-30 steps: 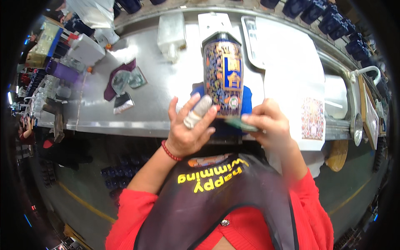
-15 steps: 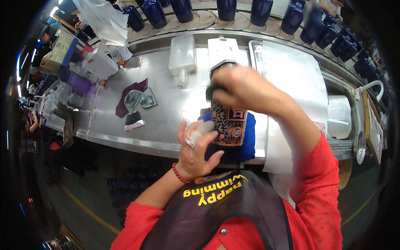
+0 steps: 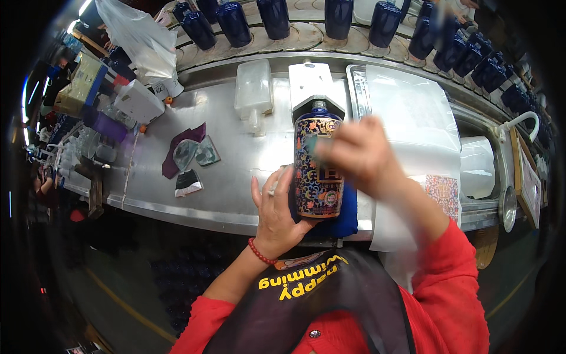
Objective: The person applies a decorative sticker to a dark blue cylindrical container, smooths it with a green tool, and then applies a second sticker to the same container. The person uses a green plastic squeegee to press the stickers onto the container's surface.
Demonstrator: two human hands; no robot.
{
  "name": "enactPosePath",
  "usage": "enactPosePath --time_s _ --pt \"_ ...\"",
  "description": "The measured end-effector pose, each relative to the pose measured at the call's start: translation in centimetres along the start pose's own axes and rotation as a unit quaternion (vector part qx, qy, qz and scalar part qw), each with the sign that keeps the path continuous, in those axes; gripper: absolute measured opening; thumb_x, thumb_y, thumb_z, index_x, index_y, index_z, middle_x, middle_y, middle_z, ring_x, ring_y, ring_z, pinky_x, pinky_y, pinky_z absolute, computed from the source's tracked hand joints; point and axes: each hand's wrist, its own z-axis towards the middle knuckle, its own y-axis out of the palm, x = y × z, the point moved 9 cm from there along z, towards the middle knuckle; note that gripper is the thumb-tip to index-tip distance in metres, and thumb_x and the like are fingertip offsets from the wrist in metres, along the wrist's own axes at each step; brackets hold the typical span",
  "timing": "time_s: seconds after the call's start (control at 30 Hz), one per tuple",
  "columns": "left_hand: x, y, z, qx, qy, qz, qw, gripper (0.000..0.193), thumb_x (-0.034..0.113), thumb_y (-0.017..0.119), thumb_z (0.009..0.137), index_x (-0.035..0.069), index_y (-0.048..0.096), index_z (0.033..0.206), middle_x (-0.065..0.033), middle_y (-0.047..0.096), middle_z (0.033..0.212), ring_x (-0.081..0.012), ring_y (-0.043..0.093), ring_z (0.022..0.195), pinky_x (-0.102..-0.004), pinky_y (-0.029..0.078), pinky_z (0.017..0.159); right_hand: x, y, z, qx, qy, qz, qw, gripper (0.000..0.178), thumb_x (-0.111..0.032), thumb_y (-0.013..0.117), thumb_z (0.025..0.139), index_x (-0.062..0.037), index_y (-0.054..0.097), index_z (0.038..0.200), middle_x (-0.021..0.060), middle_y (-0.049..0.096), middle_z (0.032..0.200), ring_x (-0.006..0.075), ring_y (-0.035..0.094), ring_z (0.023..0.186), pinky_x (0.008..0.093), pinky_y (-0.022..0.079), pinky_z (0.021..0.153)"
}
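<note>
A dark blue bottle (image 3: 317, 177) with a colourful floral pattern lies on a folded blue cloth (image 3: 348, 215), its neck pointing away from me against a white stand with a grey metal rest (image 3: 321, 102). My left hand (image 3: 280, 206) is at the bottle's lower left side, fingers along it and thumb against its base. Over the bottle's right side, my right hand (image 3: 359, 156) is closed and smeared by motion. A small dark green piece (image 3: 312, 143) shows at its fingertips, against the patterned surface; its exact kind is blurred.
A clear, square bottle (image 3: 253, 91) lies left of the stand. Cloth scraps (image 3: 186, 150) lie farther left. White sheets (image 3: 407, 112) and a patterned sheet (image 3: 443, 196) are at the right. Beyond the metal table (image 3: 224, 118), several blue bottles (image 3: 277, 17) stand on a conveyor.
My right hand has moved from the bottle's neck down to its right side, uncovering the neck and upper pattern. My left hand has come against the bottle's lower left side.
</note>
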Motion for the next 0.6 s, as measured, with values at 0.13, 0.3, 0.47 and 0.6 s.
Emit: enactPosePath --time_s 0.13,0.3,0.47,0.6 --pt "-0.5 0.4 -0.2 0.005 0.011 -0.062 0.998 0.100 0.058 0.072 0.084 0.000 0.028 0.152 -0.0194 0.045 0.146 -0.0337 0.037 0.143 -0.0657 0.004 0.116 -2.1 2.9 -2.6 -0.276 0.003 0.358 0.892 0.018 -0.013 0.076 0.074 -0.0082 0.066 0.089 0.0062 0.059 0.081 0.0284 0.065 0.083 0.0406 0.050 0.074" --pt "1.0 -0.1 0.0 -0.018 0.009 -0.003 1.000 0.102 0.052 0.079 0.080 0.001 0.030 0.153 -0.0214 0.046 0.146 -0.0422 0.037 0.141 -0.0665 0.004 0.116 4.2 0.5 -1.8 0.013 0.125 0.172 0.977 0.015 -0.013 0.075 0.080 -0.0118 0.068 0.093 0.0039 0.061 0.083 0.0234 0.063 0.080 0.0393 0.045 0.073" --pt "2.1 -0.9 0.8 0.020 0.027 0.053 0.998 0.099 0.053 0.082 0.075 0.009 0.038 0.152 -0.0135 0.048 0.145 -0.0375 0.037 0.139 -0.0647 0.000 0.116 -0.2 2.4 -3.3 -0.228 0.055 0.340 0.911 0.023 -0.017 0.078 0.079 -0.0122 0.068 0.099 0.0070 0.063 0.084 0.0259 0.065 0.083 0.0397 0.047 0.072" --pt "2.7 -1.2 1.1 0.016 0.048 0.083 0.995 0.099 0.051 0.085 0.073 0.005 0.041 0.149 -0.0127 0.053 0.141 -0.0425 0.039 0.138 -0.0635 0.001 0.118 9.5 2.5 -4.1 0.019 0.362 0.227 0.904 0.021 -0.016 0.065 0.090 0.0009 0.064 0.102 0.0188 0.069 0.077 0.0286 0.071 0.070 0.0388 0.057 0.069"
